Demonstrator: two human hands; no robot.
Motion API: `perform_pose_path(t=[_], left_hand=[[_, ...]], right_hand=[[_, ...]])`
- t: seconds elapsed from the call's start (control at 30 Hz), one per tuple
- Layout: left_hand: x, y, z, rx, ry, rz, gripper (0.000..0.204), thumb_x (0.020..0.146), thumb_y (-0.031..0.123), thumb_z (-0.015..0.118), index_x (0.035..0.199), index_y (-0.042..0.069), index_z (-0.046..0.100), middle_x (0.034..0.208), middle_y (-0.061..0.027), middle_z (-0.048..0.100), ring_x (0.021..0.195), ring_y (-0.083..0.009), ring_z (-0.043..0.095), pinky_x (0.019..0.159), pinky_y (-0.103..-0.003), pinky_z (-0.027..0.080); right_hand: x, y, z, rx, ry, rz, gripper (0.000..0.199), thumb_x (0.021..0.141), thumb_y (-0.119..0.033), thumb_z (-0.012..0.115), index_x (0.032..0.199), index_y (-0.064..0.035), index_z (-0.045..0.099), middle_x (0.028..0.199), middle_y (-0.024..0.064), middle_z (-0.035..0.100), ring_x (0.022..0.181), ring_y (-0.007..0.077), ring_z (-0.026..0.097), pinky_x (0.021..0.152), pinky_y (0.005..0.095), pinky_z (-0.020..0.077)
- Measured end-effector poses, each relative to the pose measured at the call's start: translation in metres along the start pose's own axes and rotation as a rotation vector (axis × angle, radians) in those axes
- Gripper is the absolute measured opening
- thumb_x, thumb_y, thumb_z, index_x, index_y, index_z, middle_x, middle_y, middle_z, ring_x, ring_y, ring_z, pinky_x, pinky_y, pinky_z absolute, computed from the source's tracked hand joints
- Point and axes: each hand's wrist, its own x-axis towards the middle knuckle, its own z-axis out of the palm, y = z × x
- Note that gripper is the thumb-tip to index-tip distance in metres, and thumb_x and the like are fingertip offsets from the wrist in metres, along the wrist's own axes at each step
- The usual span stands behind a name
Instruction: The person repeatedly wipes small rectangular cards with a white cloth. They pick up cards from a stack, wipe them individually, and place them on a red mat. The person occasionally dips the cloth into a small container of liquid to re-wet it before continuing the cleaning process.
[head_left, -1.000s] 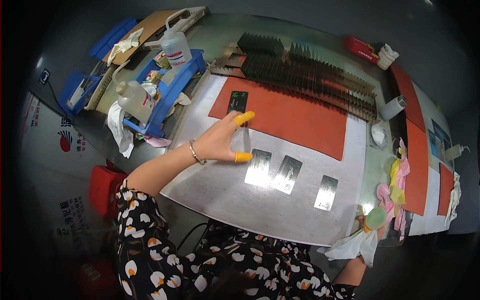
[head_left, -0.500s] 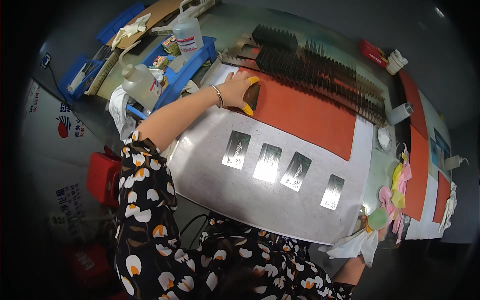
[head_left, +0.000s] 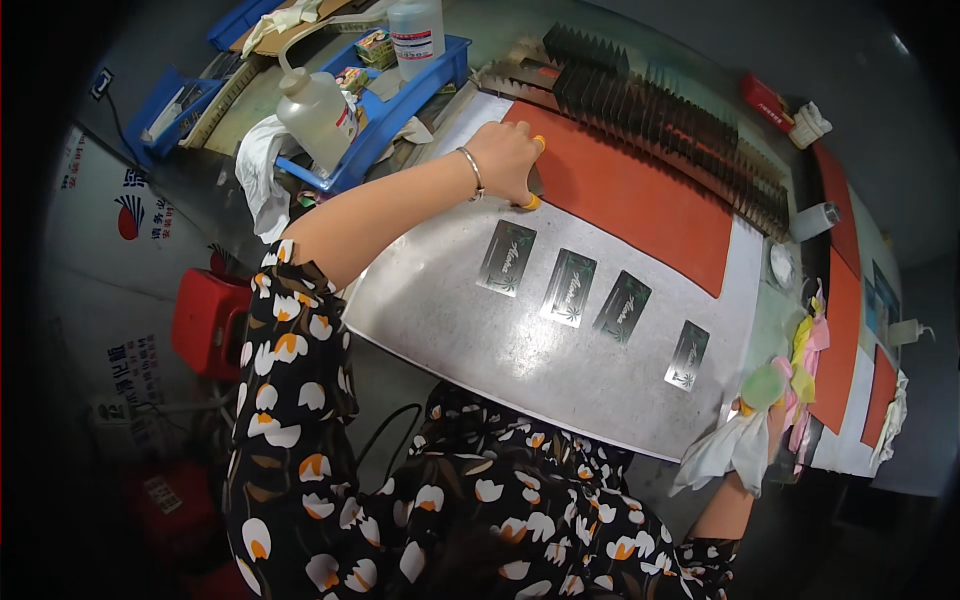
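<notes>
My left hand (head_left: 508,162), with yellow finger cots on thumb and forefinger, is at the left end of an orange-red mat (head_left: 640,200). Its fingers grip a dark metal card (head_left: 536,181) by opposite edges; the hand hides most of it. Nearer me on the grey metal sheet (head_left: 470,340), several dark shiny cards with pale palm-tree designs lie in a row, such as the leftmost card (head_left: 507,257) and the rightmost card (head_left: 687,356). Low at the right, my right hand (head_left: 775,425) is closed on a white cloth (head_left: 722,455), beside a pale green round object (head_left: 763,387).
A rack of upright dark plates (head_left: 660,125) stands behind the mat. At the left, a blue tray (head_left: 400,115) has squeeze bottles, including a spouted one (head_left: 318,120). Pink and yellow cloths (head_left: 805,365) and a clear bottle (head_left: 814,222) lie at the right.
The whole view has shifted, moving the table contents within it. My left hand now covers more of the dark card, which showed more between thumb and finger before. The right hand keeps the cloth.
</notes>
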Motion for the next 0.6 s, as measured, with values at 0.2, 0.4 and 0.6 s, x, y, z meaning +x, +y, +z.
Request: perform_pose_path(t=[0.2, 0.4, 0.6], left_hand=[[-0.053, -0.033, 0.015, -0.702, 0.272, 0.210, 0.078, 0.061, 0.032, 0.075, 0.124, 0.001, 0.041, 0.121, -0.0166, 0.044, 0.109, -0.0302, 0.047, 0.093, -0.035, 0.039], [-0.148, -0.039, 0.054, -0.811, 0.178, 0.238, 0.089, 0.062, 0.040, 0.076, 0.132, 0.005, 0.033, 0.138, -0.0140, 0.033, 0.126, -0.0309, 0.032, 0.104, -0.039, 0.025], [-0.176, -0.054, 0.062, -0.668, 0.566, 0.115, 0.076, 0.069, 0.033, 0.072, 0.129, 0.003, 0.037, 0.132, -0.0171, 0.038, 0.117, -0.0360, 0.039, 0.099, -0.042, 0.028]], right_hand=[[0.037, -0.078, 0.071, 0.232, -0.270, 0.038, 0.014, 0.089, -0.010, 0.044, 0.101, -0.0030, 0.049, 0.075, 0.0023, 0.049, 0.052, 0.0069, 0.047, 0.042, 0.0194, 0.0379], [0.079, -0.119, 0.169, 0.392, -0.564, 0.075, 0.014, 0.089, -0.011, 0.046, 0.100, -0.0021, 0.047, 0.075, 0.0016, 0.049, 0.052, 0.0061, 0.046, 0.042, 0.0187, 0.0367], [0.110, -0.138, 0.292, 0.598, -0.926, 0.079, 0.018, 0.088, -0.012, 0.048, 0.105, -0.0050, 0.049, 0.077, 0.0025, 0.051, 0.056, 0.0084, 0.050, 0.044, 0.0203, 0.0391]])
